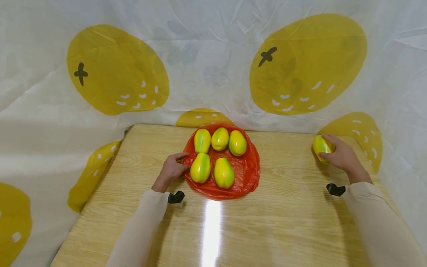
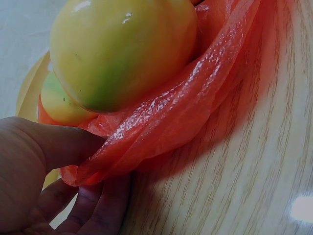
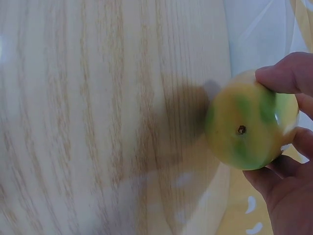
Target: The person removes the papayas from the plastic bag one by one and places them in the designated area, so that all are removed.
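- Wood-grain counter [image 1: 287,222] with a lemon-print sheet [image 1: 207,55] behind.
- Right hand [image 1: 343,157] is wrapped around a yellow-green papaya [image 1: 321,146] at the far right edge; looks smooth and slippery, so grip its middle.
- Left hand [image 1: 171,170] pinches the flimsy red plastic bag [image 1: 247,174] holding five papayas.

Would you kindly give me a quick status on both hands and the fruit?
Left hand pinches red bag edge; five fruits on it. Right hand grips sixth fruit at table's far right. Path between looks clear.
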Tool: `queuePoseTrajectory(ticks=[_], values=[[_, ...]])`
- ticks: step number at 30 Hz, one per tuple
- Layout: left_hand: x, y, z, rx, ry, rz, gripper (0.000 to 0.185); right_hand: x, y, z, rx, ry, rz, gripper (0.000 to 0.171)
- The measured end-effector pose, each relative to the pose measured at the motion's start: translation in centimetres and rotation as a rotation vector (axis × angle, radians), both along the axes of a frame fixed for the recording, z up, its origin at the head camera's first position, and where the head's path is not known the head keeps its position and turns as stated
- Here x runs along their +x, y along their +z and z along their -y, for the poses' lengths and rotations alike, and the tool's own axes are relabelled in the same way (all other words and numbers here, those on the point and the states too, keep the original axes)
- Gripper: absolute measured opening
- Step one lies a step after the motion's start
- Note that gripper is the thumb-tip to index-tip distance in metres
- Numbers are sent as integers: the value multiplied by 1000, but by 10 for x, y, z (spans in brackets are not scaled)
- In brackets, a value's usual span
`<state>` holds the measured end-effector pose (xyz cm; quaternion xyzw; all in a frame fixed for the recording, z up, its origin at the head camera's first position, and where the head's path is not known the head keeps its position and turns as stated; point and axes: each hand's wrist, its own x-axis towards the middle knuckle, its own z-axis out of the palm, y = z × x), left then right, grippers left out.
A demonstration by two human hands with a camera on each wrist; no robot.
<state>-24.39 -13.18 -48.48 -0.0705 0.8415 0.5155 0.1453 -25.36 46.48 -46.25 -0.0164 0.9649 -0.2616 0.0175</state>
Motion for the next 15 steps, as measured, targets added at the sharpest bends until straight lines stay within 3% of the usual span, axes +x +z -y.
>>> queuePoseTrajectory(ticks=[15], values=[[-1,-1,2,-12,-4,-11,59,1,0,2,-28,3,4,80]])
